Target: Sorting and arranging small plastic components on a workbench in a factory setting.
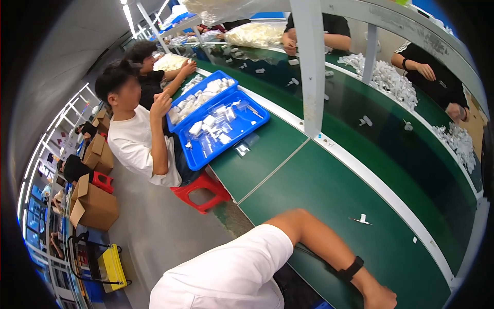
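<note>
My left arm, in a white sleeve with a black wristband (pixel 352 268), comes in from the lower edge, elbow bent over the green table (pixel 319 190). My left hand (pixel 382 298) lies low at the table's near edge, cut off by the frame, so its fingers cannot be read. The nearest thing to it is a small white part (pixel 363 220) lying on the table, well apart from the hand. A tiny white scrap (pixel 415 239) lies further right. My right hand is out of sight.
To my left a person in a white shirt sits on a red stool (pixel 201 191) beside two blue trays (pixel 246 135) of white parts. A white post (pixel 312 67) stands on the table. White parts heap along the dark conveyor (pixel 391 77). Cardboard boxes (pixel 95 206) sit on the floor.
</note>
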The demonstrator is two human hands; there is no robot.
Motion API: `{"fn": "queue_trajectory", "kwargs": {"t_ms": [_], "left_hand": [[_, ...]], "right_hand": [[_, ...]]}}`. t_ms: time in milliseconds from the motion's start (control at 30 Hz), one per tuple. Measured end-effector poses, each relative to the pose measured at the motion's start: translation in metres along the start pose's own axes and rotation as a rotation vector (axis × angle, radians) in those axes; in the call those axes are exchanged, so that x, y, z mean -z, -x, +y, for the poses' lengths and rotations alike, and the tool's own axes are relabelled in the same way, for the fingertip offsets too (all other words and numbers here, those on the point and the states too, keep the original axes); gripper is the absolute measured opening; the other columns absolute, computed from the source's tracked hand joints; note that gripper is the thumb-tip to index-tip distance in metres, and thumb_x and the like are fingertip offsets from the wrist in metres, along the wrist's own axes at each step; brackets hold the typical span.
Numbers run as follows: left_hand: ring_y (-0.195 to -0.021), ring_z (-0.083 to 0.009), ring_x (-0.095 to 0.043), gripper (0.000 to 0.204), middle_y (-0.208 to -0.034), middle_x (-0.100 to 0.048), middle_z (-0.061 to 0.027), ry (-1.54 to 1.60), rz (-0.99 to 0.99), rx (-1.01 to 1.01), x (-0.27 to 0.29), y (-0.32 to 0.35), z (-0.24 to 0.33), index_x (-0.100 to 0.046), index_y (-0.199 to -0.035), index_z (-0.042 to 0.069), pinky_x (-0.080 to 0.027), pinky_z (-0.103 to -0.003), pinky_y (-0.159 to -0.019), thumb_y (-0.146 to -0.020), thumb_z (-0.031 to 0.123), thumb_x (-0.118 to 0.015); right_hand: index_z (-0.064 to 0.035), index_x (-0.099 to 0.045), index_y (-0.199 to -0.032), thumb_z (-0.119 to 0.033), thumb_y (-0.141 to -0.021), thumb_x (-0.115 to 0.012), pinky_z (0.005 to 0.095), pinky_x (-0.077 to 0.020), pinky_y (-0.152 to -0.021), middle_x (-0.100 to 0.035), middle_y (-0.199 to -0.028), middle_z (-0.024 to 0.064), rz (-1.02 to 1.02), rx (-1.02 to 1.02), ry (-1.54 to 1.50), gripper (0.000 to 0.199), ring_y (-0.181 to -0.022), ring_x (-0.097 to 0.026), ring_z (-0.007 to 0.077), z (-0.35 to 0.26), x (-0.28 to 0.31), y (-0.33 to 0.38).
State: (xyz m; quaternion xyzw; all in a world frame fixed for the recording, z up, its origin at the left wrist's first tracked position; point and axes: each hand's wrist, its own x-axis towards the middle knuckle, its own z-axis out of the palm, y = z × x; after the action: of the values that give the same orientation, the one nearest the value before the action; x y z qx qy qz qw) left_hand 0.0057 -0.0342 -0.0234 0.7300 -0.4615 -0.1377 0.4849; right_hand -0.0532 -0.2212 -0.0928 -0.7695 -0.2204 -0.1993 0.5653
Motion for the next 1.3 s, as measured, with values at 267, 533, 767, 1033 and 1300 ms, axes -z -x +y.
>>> {"fn": "queue_trajectory", "kwargs": {"t_ms": [267,533,767,1033,1300], "left_hand": [[-0.071,-0.0249,-0.067,0.019,-0.077,-0.069,-0.0180,0.408,0.175,-0.139,-0.013,0.010,0.052,-0.068,-0.084,-0.001,-0.050,-0.039,-0.063,-0.082,0.017,-0.072],[-0.045,-0.0193,-0.063,0.013,-0.060,-0.068,-0.0103,0.428,0.561,0.097,0.039,0.056,0.031,-0.070,-0.077,-0.002,-0.052,-0.033,-0.047,-0.080,0.006,-0.059],[-0.058,-0.0209,-0.072,0.022,-0.079,-0.073,-0.0145,0.158,1.041,0.690,0.237,0.083,-0.074,-0.069,-0.091,-0.008,-0.057,-0.031,-0.046,-0.091,0.013,-0.064],[-0.091,-0.0346,-0.067,0.042,-0.099,-0.071,-0.0158,-1.286,0.661,0.893,0.226,0.114,-0.049,-0.069,-0.099,0.002,-0.055,-0.044,-0.071,-0.083,0.041,-0.073],[-0.141,-0.0351,-0.036,0.071,-0.150,-0.042,-0.0163,-0.615,-0.178,0.136,0.053,0.021,0.036,-0.047,-0.141,0.004,-0.028,-0.055,-0.115,-0.081,0.029,-0.073]], "right_hand": [[0.0010,-0.062,-0.115,-0.020,-0.088,-0.071,0.0252,-0.0396,-0.051,-0.061,-0.084,0.0112,0.458,-0.011,0.142,0.035,-0.056,-0.048,0.0162,-0.072,0.043,-0.001],[0.0026,-0.046,-0.135,-0.016,-0.094,-0.064,0.0260,-0.0442,-0.060,-0.062,-0.104,0.0111,0.138,-0.315,-0.175,0.048,-0.070,-0.052,0.0136,-0.095,0.010,-0.015],[0.0020,-0.056,-0.126,-0.014,-0.095,-0.065,0.0257,-0.0446,-0.064,-0.064,-0.107,0.0130,0.432,-0.630,-0.048,0.036,-0.071,-0.051,0.0135,-0.076,0.068,0.033],[-0.0018,-0.065,-0.110,-0.017,-0.093,-0.065,0.0271,-0.0487,-0.059,-0.068,-0.093,0.0116,0.441,-0.839,0.035,0.023,-0.072,-0.063,0.0184,-0.063,0.085,0.079],[-0.0052,-0.072,-0.090,-0.016,-0.086,-0.072,0.0278,-0.0472,-0.057,-0.067,-0.070,0.0071,0.275,-0.843,0.586,0.012,-0.060,-0.061,0.0144,0.061,0.097,0.168]]}}
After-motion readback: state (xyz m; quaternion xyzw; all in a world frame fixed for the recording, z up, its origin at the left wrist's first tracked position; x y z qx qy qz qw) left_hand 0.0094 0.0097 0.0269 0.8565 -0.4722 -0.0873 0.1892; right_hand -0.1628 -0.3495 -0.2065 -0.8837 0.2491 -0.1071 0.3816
